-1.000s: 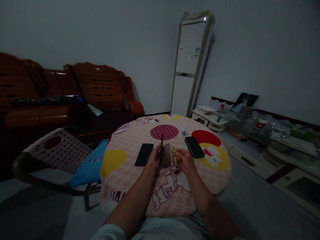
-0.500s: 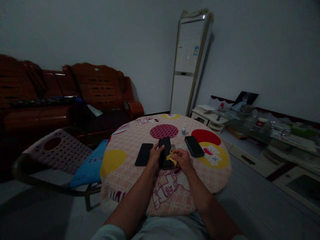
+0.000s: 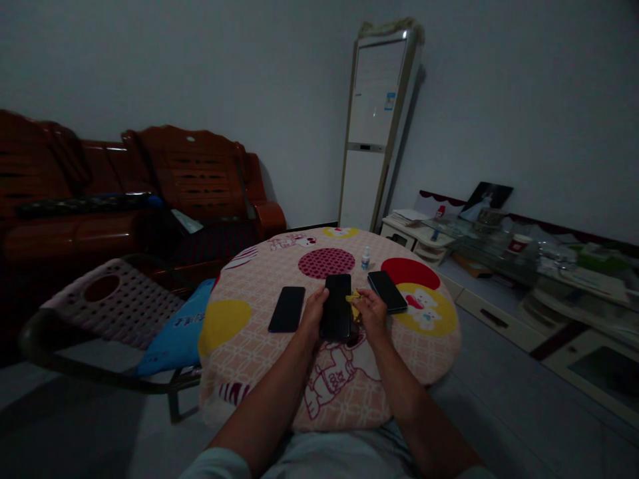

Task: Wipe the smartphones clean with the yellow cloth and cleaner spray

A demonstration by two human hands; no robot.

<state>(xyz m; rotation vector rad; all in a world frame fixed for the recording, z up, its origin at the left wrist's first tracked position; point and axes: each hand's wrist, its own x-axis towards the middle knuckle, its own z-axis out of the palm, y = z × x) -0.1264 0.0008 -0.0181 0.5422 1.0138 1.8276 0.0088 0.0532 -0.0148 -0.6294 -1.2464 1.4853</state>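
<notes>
My left hand (image 3: 314,314) grips a black phone (image 3: 337,307) by its left edge and holds it flat, screen up, just above the round table (image 3: 249,346). My right hand (image 3: 370,313) sits at the phone's right edge with its fingers pinched on a small yellow cloth (image 3: 354,297). A second black phone (image 3: 287,309) lies on the table to the left. A third black phone (image 3: 388,291) lies to the right. A small white dropper bottle (image 3: 366,258) stands farther back on the patterned tablecloth.
A plastic chair with a pink woven seat (image 3: 112,303) and a blue cushion (image 3: 177,326) stand left of the table. A wooden sofa (image 3: 140,193) lines the back wall. A tall white air conditioner (image 3: 372,126) stands in the corner. A cluttered low cabinet (image 3: 524,259) runs along the right.
The phone in my left hand has turned from standing on edge to lying flat with its screen up, and it has shifted slightly away from me. My right hand followed with the yellow cloth.
</notes>
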